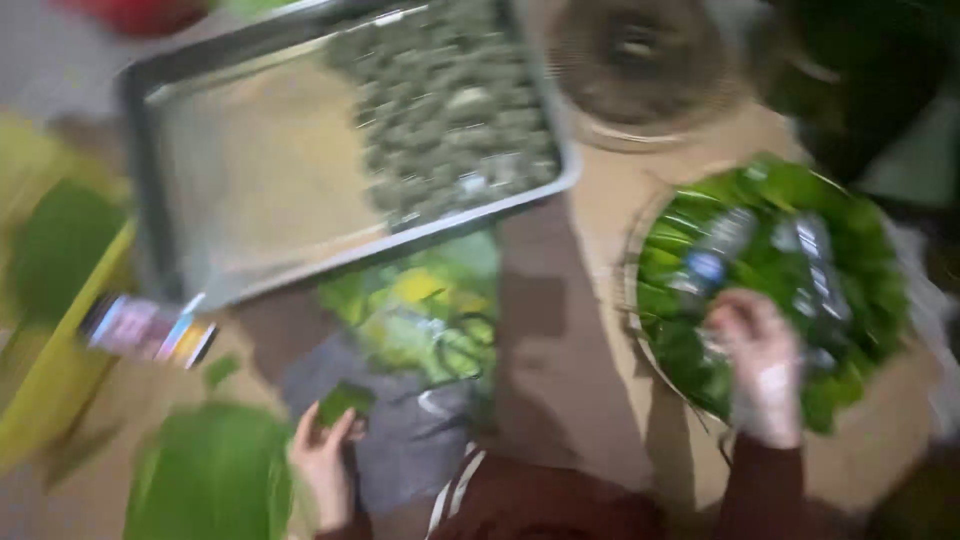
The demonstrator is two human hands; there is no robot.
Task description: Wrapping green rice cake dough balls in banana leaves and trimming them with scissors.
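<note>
**One hand holds a leaf piece, the other reaches into the leaf basket**

At the far left a yellow tub [60,360] shows its rim, with a large green leaf [60,250] lying in it. Below it a broad leaf [210,480] lies on the floor, and a small flat colourful packet [148,330] rests between tub and tray.

The left hand [322,460] is low in the picture, its fingers pinched on a small dark green leaf piece [345,400], just right of the broad leaf. Above it stands a metal tray [250,180], its left half bare and its right half packed with rows of small green wrapped parcels [450,110]. Under the tray's near edge lie a sheet with a green and yellow print [420,310] and a grey cloth [400,440].

To the right, well apart from the left hand, the right hand [762,360] lies on the leaves of a round basket [640,300]; motion blur hides whether its fingers are closed on anything. A clear plastic bottle [715,250] lies on the leaves just above it.

By my reading, the step in hand is gathering wrapping material: one piece is already held, another is being sought. Next, the right hand would need a sure grip on a single leaf without dragging the bottle along.
</note>
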